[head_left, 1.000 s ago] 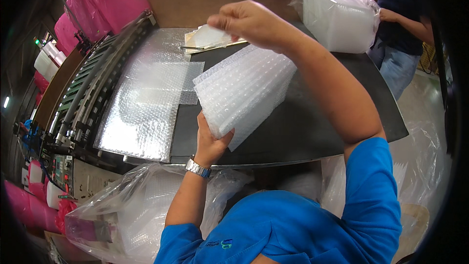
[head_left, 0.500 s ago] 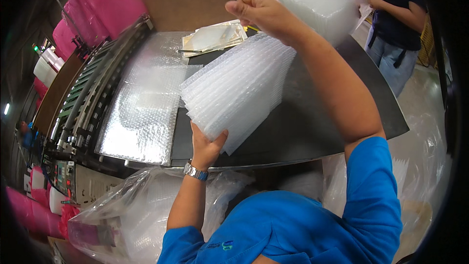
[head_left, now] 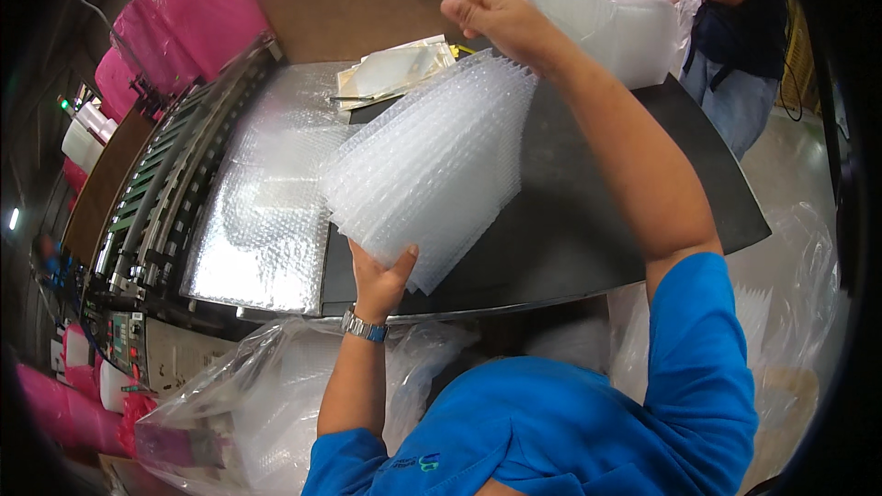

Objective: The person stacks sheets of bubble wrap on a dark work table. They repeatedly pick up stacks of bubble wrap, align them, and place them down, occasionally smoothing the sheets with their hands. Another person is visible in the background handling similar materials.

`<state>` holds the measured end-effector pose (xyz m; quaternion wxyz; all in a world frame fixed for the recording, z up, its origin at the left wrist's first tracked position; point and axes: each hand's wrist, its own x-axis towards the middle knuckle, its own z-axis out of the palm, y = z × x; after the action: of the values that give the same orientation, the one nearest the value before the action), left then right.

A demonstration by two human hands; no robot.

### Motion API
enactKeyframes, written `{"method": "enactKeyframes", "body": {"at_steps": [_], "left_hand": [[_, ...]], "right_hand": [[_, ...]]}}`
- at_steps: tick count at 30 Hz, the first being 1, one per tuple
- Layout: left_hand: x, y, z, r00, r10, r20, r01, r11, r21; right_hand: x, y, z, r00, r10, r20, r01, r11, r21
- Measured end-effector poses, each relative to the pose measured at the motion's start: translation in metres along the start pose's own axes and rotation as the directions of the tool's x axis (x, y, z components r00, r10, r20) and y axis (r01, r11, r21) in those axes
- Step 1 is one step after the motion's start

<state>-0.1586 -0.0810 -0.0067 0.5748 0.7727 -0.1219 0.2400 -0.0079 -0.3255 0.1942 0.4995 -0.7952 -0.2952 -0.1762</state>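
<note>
A fanned stack of clear bubble-wrap sheets or bags [head_left: 432, 165] stands tilted over the dark tabletop [head_left: 588, 230]. My left hand [head_left: 378, 280] grips its near lower corner, thumb on the face towards me and fingers mostly hidden behind. Raised above the stack's far end is my right hand [head_left: 491, 18], fingers curled closed, and nothing shows in them. Left of the stack, a flat bubble-wrap sheet [head_left: 262, 239] lies by the roller machine.
The roller machine [head_left: 152, 197] runs along the left, pink bubble-wrap rolls [head_left: 202, 0] behind it. Papers [head_left: 390, 78] lie at the table's back. A co-worker [head_left: 735, 46] touches a tall clear stack [head_left: 602, 28] at back right. Plastic-bagged sheets [head_left: 285, 404] sit below the table's front edge.
The sheets have shifted slightly left and fanned differently, my left hand moving with them. My right hand went slightly right, still closed. The co-worker's hand now reaches over the far stack.
</note>
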Motion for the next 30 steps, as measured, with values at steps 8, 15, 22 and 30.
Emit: {"method": "enactKeyframes", "body": {"at_steps": [8,15,22,30], "left_hand": [[0.0,0.001,0.0,0.999,-0.038,0.004,0.038,0.998,-0.059],[-0.002,0.002,-0.002,0.998,0.017,-0.063,-0.02,0.998,-0.059],[-0.004,0.005,-0.004,0.998,0.036,-0.051,-0.041,0.994,-0.1],[-0.008,0.004,-0.01,0.998,-0.047,0.031,0.048,0.998,-0.041]], "right_hand": [[-0.004,-0.002,0.009,0.917,-0.083,0.39,0.215,0.927,-0.308],[-0.001,0.022,0.01,0.994,0.108,-0.026,-0.103,0.985,0.141],[-0.018,0.01,0.009,0.972,-0.163,0.167,0.199,0.952,-0.233],[-0.01,-0.008,0.012,0.85,-0.159,0.503,0.346,0.887,-0.305]]}}
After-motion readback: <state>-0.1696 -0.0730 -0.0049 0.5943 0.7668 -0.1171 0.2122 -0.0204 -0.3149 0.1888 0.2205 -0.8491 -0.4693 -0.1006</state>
